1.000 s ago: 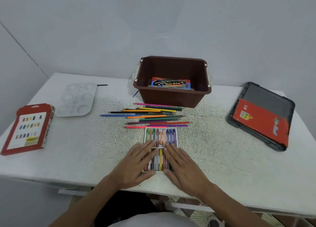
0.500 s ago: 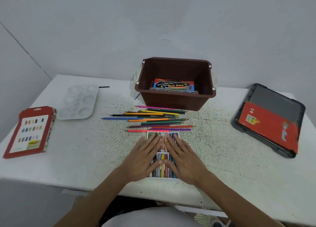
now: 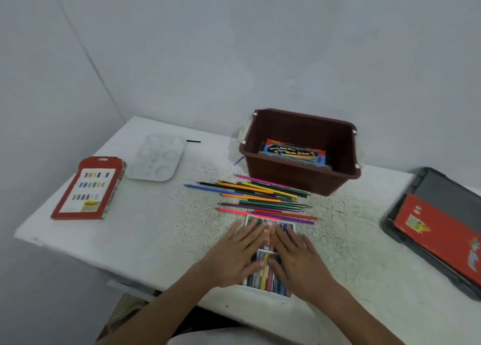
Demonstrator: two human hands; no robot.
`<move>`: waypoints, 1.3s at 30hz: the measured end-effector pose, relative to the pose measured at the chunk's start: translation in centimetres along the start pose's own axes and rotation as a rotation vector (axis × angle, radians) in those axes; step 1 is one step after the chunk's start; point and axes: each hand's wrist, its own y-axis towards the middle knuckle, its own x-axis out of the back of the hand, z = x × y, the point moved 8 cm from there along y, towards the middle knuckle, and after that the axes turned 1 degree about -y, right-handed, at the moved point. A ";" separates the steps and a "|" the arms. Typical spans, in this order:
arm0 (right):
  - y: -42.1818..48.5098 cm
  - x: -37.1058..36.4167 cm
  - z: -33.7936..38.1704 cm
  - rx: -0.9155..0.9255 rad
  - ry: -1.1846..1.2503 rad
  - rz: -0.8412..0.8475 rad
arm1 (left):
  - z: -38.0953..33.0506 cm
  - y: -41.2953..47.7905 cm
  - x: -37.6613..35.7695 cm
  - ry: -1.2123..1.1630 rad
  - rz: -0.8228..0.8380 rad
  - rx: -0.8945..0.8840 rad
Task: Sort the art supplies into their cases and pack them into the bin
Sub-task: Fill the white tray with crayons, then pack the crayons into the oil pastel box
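A white tray of crayons (image 3: 265, 277) lies near the table's front edge. My left hand (image 3: 234, 256) and my right hand (image 3: 296, 259) lie flat on it side by side, fingers straight and pointing away from me, covering most of the crayons. Just beyond the tray, several coloured pencils (image 3: 260, 196) lie loose in a row. Behind them stands the brown bin (image 3: 302, 178), which holds a blue box of colours (image 3: 294, 152).
A red crayon case (image 3: 88, 188) and a clear paint palette (image 3: 156, 160) lie at the left. A dark lid (image 3: 442, 188) with a red pencil case (image 3: 442, 235) on it sits at the right. The white table (image 3: 156, 227) ends close to me.
Both hands have slid forward along the crayon tray, from its near half to its far end. The camera has tilted and shifted, so the scene sits lower and further right.
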 end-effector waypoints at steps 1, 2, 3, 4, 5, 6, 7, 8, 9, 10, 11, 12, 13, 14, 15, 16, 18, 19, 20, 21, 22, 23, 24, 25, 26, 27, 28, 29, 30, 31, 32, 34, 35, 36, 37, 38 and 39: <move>0.3 0.8 0.1 0.002 0.002 0.005 | 0.1 -0.2 0.2 -0.029 -0.033 0.013; 0.9 1.8 0.4 0.012 0.021 0.016 | 0.6 -0.6 0.6 -0.064 -0.076 0.043; 1.7 2.6 0.8 0.030 0.048 0.010 | 1.3 -1.1 0.7 -0.101 -0.111 0.086; 2.3 3.1 1.2 0.047 0.079 0.025 | 2.0 -1.6 0.8 -0.140 -0.141 0.137; 2.9 3.5 1.5 0.065 0.102 0.031 | 3.0 -2.3 0.8 -0.180 -0.173 0.195; 3.6 3.9 2.1 0.085 0.117 0.034 | 4.2 -3.3 0.9 -0.220 -0.212 0.266; 4.3 4.3 2.7 0.100 0.135 0.048 | 5.5 -4.2 1.0 -0.265 -0.260 0.333; 4.8 4.7 3.3 0.113 0.164 0.060 | 6.7 -5.1 1.2 -0.327 -0.321 0.393; 5.3 5.1 3.9 0.131 0.195 0.056 | 7.9 -6.1 1.6 -0.396 -0.408 0.447; 5.8 5.6 4.6 0.147 0.217 0.054 | 9.1 -7.2 2.1 -0.455 -0.504 0.498; 6.1 5.9 5.3 0.163 0.242 0.058 | 10.2 -8.3 2.3 -0.497 -0.582 0.548; 6.8 6.2 6.1 0.186 0.272 0.059 | 11.3 -9.4 2.7 -0.525 -0.633 0.599; 7.3 6.5 6.7 0.202 0.303 0.068 | 12.2 -10.1 3.0 -0.542 -0.659 0.639; 8.0 6.7 7.4 0.222 0.323 0.078 | 13.1 -10.8 3.4 -0.546 -0.681 0.671; 8.7 6.9 8.2 0.241 0.343 0.084 | 13.9 -11.5 3.8 -0.549 -0.694 0.704; 9.4 7.0 8.8 0.249 0.361 0.095 | 14.7 -12.2 4.2 -0.555 -0.703 0.738; 10.9 7.4 10.5 0.269 0.402 0.110 | 16.5 -13.7 5.1 -0.565 -0.742 0.794; 11.6 7.8 11.4 0.277 0.418 0.112 | 17.2 -14.3 5.6 -0.568 -0.764 0.813; 12.3 8.0 12.2 0.278 0.434 0.122 | 17.9 -14.9 6.1 -0.564 -0.783 0.831; 13.1 8.1 13.1 0.278 0.454 0.134 | 18.8 -15.5 6.5 -0.559 -0.801 0.850; 13.8 8.3 13.9 0.280 0.476 0.143 | 19.5 -16.0 6.9 -0.559 -0.821 0.868; 14.5 8.5 14.9 0.287 0.492 0.146 | 20.2 -16.5 7.3 -0.560 -0.844 0.883; 15.0 8.5 15.7 0.294 0.505 0.157 | 20.7 -17.0 7.5 -0.566 -0.865 0.900; 16.0 8.6 16.9 0.303 0.519 0.169 | 21.7 -17.6 7.8 -0.568 -0.887 0.920; 16.6 8.6 17.8 0.307 0.536 0.177 | 22.3 -18.0 8.0 -0.567 -0.904 0.935; 17.5 8.6 18.9 0.308 0.551 0.183 | 23.3 -18.4 8.1 -0.564 -0.917 0.943; 18.4 8.7 19.9 0.305 0.568 0.189 | 24.3 -18.8 8.3 -0.568 -0.926 0.950; 19.1 8.7 20.8 0.301 0.581 0.187 | 25.2 -19.2 8.4 -0.571 -0.933 0.959; 20.1 8.7 21.7 0.292 0.596 0.184 | 26.3 -19.6 8.4 -0.569 -0.934 0.973; 21.1 8.6 22.9 0.274 0.617 0.191 | 27.6 -20.2 8.3 -0.563 -0.927 0.996; 21.9 8.4 23.9 0.249 0.648 0.206 | 28.9 -20.8 8.0 -0.562 -0.911 1.032; 23.7 8.1 26.2 0.218 0.715 0.226 | 31.2 -22.3 7.8 -0.556 -0.902 1.100; 24.5 7.9 27.1 0.201 0.739 0.230 | 32.1 -22.9 7.8 -0.551 -0.899 1.127; 25.4 7.7 28.0 0.182 0.761 0.233 | 33.2 -23.5 7.8 -0.545 -0.888 1.155; 26.3 7.5 29.2 0.165 0.781 0.245 | 34.4 -24.3 7.5 -0.532 -0.855 1.190; 27.0 7.2 30.2 0.152 0.809 0.256 | 35.3 -25.0 7.2 -0.517 -0.802 1.230; 27.6 7.2 31.1 0.141 0.841 0.254 | 36.2 -25.6 6.8 -0.507 -0.738 1.270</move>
